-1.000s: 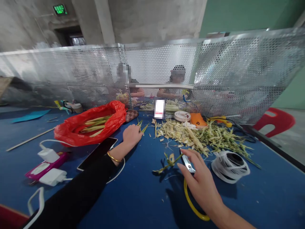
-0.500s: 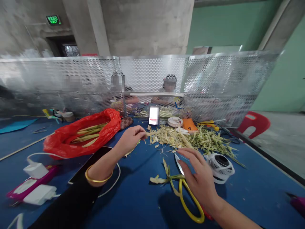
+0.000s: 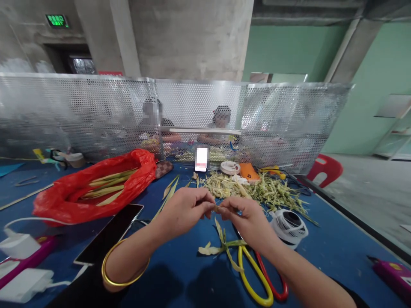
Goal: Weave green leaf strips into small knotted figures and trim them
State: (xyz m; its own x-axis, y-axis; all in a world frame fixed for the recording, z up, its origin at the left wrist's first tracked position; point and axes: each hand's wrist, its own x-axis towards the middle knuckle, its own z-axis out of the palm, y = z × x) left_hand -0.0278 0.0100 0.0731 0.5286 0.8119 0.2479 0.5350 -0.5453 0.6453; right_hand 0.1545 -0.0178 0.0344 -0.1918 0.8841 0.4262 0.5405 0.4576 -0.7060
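My left hand (image 3: 186, 209), with a gold bangle at the wrist, pinches a small tan leaf strip (image 3: 218, 209) in front of the scrap heap. Meeting it fingertip to fingertip, my right hand (image 3: 248, 216) is closed on the strip's other end. Most of the strip is hidden by the fingers. Below my right hand lie scissors (image 3: 253, 273) with one yellow and one red handle, their blades partly covered by the hand. A knotted leaf piece (image 3: 224, 244) with several pointed ends rests on the blue table beside them.
Behind my hands spreads a heap of leaf scraps (image 3: 257, 188). A red plastic bag (image 3: 54, 199) holding long leaves stands left, near a dark tablet (image 3: 109, 235). A white ribbon roll (image 3: 290, 226) sits right. Upright at the back is a lit phone (image 3: 201, 159), before a perforated metal screen (image 3: 199, 102).
My left hand has come nearer and lower with the strip. My right hand has left the scissors and closed on the strip beside the left. The view has shifted right.
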